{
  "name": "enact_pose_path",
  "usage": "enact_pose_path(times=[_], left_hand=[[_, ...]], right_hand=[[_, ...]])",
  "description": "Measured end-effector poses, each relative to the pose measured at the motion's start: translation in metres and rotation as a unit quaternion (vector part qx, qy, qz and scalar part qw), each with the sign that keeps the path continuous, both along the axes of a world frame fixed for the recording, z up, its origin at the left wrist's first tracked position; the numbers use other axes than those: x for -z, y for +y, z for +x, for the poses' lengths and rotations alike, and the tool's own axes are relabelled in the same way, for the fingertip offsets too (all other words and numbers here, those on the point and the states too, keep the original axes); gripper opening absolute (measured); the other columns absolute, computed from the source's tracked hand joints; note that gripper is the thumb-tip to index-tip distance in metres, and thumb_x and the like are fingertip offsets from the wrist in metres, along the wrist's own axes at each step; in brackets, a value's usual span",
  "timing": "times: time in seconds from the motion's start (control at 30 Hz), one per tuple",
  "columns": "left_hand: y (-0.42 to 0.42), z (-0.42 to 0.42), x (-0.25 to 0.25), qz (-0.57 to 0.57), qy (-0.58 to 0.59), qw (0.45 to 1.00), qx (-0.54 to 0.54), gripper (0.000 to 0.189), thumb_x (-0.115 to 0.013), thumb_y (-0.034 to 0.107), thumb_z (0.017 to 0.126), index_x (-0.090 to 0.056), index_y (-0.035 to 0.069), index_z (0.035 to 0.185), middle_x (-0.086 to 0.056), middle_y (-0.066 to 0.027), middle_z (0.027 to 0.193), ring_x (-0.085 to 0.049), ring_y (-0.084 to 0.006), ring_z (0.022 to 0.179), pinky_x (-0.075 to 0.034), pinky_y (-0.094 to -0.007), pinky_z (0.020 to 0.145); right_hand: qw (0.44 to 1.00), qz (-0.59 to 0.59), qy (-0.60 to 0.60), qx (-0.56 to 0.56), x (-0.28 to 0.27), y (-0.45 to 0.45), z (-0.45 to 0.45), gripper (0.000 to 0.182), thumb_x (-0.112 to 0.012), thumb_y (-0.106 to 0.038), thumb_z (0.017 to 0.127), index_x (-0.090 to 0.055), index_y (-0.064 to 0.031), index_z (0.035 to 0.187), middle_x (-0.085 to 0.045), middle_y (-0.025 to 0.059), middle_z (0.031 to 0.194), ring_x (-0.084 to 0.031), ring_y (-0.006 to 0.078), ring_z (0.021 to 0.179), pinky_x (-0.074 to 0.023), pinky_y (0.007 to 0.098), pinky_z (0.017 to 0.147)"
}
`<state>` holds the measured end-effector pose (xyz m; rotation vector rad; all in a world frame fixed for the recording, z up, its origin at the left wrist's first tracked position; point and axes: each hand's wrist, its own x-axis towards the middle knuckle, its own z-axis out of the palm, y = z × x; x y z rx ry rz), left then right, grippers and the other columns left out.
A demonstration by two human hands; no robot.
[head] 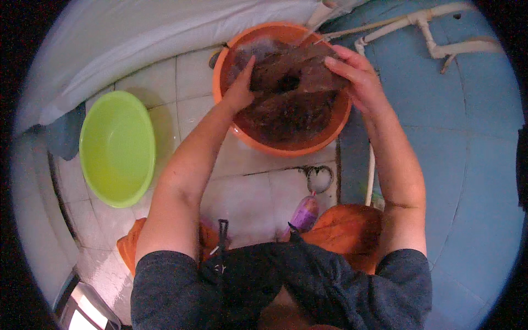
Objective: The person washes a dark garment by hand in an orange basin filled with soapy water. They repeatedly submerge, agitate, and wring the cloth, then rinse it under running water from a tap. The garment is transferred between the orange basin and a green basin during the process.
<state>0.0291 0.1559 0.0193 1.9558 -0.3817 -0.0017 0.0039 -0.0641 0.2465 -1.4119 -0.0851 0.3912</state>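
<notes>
Before me on the floor stands a round orange plastic basin (284,152), with dark brown wet cloth (288,117) bunched inside. My left hand (242,90) is over the basin's left side and holds the cloth, one finger stretched along its top. The other left fingers are hidden by the fabric. At the right rim, my right hand (359,76) grips another part of the cloth, with its fingers spread on top. Between both hands the cloth is raised and partly stretched. A blurred clear streak, like running water, comes down at the basin's far edge.
A lime-green plastic basin (119,148) rests on the pale floor tiles (247,194) to the left. White pipes (412,20) run along the blue tiled wall (433,103). A round floor drain (320,179) lies near a purple slipper (304,213). White sheeting (165,37) hangs beyond.
</notes>
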Motion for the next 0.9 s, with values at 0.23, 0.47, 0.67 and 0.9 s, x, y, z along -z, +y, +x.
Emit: enact_pose_path(times=[0.23,0.47,0.67,0.9], left_hand=[[0.006,0.033,-0.087,-0.067,0.13,0.989,-0.036,0.04,-0.058,0.013,0.08,-0.056,0.006,0.119,-0.064,-0.0102,0.098,-0.061,-0.0206,0.093,-0.045,-0.032,0.086],[0.011,0.018,-0.17,0.074,0.116,0.989,0.044,0.039,-0.061,0.022,0.081,-0.056,0.01,0.119,-0.064,-0.0121,0.1,-0.061,-0.02,0.092,-0.047,-0.0328,0.082],[-0.053,-0.035,-0.196,0.031,0.039,0.995,0.082,0.056,-0.071,0.038,0.074,-0.05,0.01,0.118,-0.063,-0.0178,0.099,-0.06,-0.0324,0.097,-0.047,-0.0388,0.082],[-0.069,-0.028,-0.166,-0.253,0.127,0.959,-0.007,0.037,-0.067,0.03,0.082,-0.054,0.001,0.101,-0.062,-0.009,0.094,-0.058,-0.0165,0.089,-0.048,-0.0299,0.077]], right_hand=[[0.975,-0.005,-0.094,0.203,-0.047,-0.042,0.019,0.025,-0.059,-0.011,0.085,-0.059,-0.0015,0.107,-0.063,0.0084,0.102,-0.059,0.017,0.093,-0.0464,0.0289,0.084],[0.943,0.017,-0.172,0.286,-0.051,-0.074,0.019,0.022,-0.058,-0.014,0.087,-0.06,0.0019,0.102,-0.063,0.0084,0.097,-0.059,0.0157,0.089,-0.0466,0.0289,0.08],[0.937,-0.078,-0.206,0.271,-0.077,-0.033,0.0,0.027,-0.06,-0.023,0.086,-0.062,0.0018,0.097,-0.062,0.0044,0.084,-0.057,0.0142,0.073,-0.0451,0.0252,0.068],[0.976,-0.012,-0.096,0.198,-0.08,0.035,-0.009,0.029,-0.059,-0.023,0.087,-0.062,0.0002,0.104,-0.064,0.0109,0.092,-0.059,0.0206,0.086,-0.047,0.0311,0.081]])
